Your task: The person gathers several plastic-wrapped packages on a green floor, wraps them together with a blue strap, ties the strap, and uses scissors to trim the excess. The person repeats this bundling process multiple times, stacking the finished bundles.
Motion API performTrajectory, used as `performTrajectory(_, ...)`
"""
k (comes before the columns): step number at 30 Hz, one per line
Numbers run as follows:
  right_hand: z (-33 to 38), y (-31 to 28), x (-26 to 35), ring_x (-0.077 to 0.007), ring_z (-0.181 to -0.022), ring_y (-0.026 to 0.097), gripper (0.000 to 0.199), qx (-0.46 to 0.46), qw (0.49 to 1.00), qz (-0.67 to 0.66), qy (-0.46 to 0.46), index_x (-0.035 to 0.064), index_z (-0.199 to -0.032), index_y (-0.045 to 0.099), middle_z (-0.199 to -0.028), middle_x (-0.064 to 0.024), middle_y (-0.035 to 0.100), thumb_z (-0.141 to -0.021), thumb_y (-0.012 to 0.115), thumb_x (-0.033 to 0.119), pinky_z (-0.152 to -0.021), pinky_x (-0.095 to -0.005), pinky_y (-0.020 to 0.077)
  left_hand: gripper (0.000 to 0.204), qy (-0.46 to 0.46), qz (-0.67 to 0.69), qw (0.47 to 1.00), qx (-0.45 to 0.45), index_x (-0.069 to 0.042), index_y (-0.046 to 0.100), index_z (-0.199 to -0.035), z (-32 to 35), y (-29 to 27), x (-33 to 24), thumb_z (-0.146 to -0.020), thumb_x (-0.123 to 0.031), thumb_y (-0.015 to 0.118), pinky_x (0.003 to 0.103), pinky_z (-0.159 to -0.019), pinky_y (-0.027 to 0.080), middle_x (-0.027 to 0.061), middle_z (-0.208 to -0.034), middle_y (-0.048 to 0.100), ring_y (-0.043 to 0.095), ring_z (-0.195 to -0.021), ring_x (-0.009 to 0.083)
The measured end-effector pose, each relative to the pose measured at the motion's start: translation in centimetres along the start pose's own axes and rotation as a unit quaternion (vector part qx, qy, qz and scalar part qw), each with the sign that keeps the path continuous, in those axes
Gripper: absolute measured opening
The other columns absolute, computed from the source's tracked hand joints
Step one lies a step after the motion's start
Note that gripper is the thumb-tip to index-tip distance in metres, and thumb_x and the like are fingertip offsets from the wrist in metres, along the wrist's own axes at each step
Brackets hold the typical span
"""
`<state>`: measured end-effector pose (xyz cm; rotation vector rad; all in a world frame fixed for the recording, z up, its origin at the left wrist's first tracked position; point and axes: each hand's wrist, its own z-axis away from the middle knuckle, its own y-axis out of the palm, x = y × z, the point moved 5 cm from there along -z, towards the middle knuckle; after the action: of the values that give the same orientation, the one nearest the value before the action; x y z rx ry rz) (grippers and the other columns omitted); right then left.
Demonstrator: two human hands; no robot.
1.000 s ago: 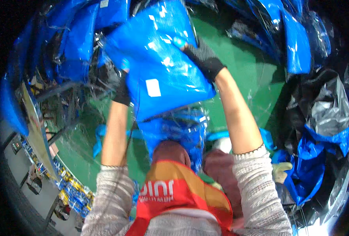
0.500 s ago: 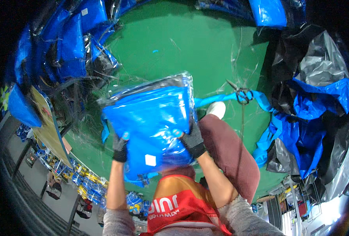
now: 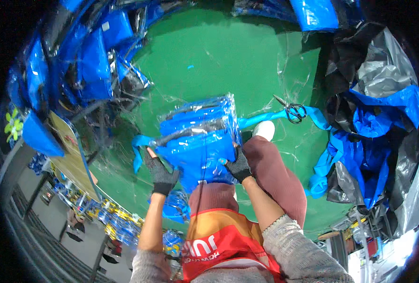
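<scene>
A stack of blue packs in clear film lies in front of me, a dark fold running across its middle. My right hand, in a dark fingertip-less glove, holds the stack's right edge, thumb on top and fingers down the side. My left hand, gloved alike, is open just left of the stack, its fingers apart. A light blue strap comes out on the stack's right, and a strap end shows on its left. What lies under the packs is hidden.
Scissors with black handles lie on the strap, on the green floor. Blue packs are heaped at the far left, near a board. Blue, black and grey sheeting lies at the right. My leg is beside the stack.
The blue pack between my hands has come down onto the stack, and its white label no longer shows. My left hand has let go and moved aside; my right hand stays at the edge.
</scene>
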<state>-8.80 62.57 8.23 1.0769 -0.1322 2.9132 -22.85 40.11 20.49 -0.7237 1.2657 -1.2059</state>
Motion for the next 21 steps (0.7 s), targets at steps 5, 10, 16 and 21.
performTrajectory(5, 1.6, 0.3, 0.0, -0.0357, -0.118, 0.042, 0.087, -0.047, 0.999, -0.022, 0.003, 0.0067, -0.134, 0.034, -0.126, -0.0220, 0.044, -0.065, 0.076, 0.038, -0.099, -0.0415, 0.0345, 0.089, 0.154, -0.063, 0.947, 0.274, -0.003, 0.023, -0.140, -9.4, 4.1, -6.9, -0.072, -0.043, 0.063, 0.047, -0.109, 0.016, 0.0262, -0.138, 0.031, 0.026, -0.129, 0.0428)
performTrajectory(10, 1.8, 2.6, -2.7, -0.0384, -0.115, 0.043, 0.092, -0.157, 0.985, 0.066, 0.029, 0.0099, -0.136, 0.034, -0.125, -0.0214, 0.045, -0.061, 0.072, 0.049, -0.099, -0.0438, 0.0331, 0.082, 0.169, -0.112, 0.962, 0.183, -0.004, 0.036, -0.132, -9.7, 10.9, -4.6, -0.069, -0.052, 0.060, 0.052, -0.105, 0.022, 0.0222, -0.129, 0.040, 0.035, -0.120, 0.0422)
performTrajectory(16, -1.5, 3.5, -6.9, -0.0374, -0.109, 0.048, 0.082, -0.145, 0.977, 0.131, 0.084, 0.0086, -0.125, 0.046, -0.117, -0.0205, 0.050, -0.057, 0.074, 0.045, -0.094, -0.0434, 0.0385, 0.087, 0.221, -0.078, 0.964, 0.123, -0.003, 0.043, -0.123, -9.0, 14.0, -1.7, -0.067, -0.068, 0.051, 0.055, -0.101, 0.024, 0.0263, -0.125, 0.040, 0.037, -0.116, 0.0445)
performTrajectory(21, -4.2, 3.2, -8.9, -0.0392, -0.086, 0.057, 0.067, -0.213, 0.964, 0.156, 0.033, 0.0003, -0.102, 0.058, -0.093, -0.0212, 0.060, -0.052, 0.070, 0.043, -0.078, -0.0466, 0.0456, 0.088, 0.187, -0.013, 0.978, 0.090, -0.003, 0.047, -0.118, -9.2, 16.0, -0.7, -0.066, -0.074, 0.047, 0.055, -0.095, 0.029, 0.0266, -0.119, 0.045, 0.041, -0.110, 0.0436)
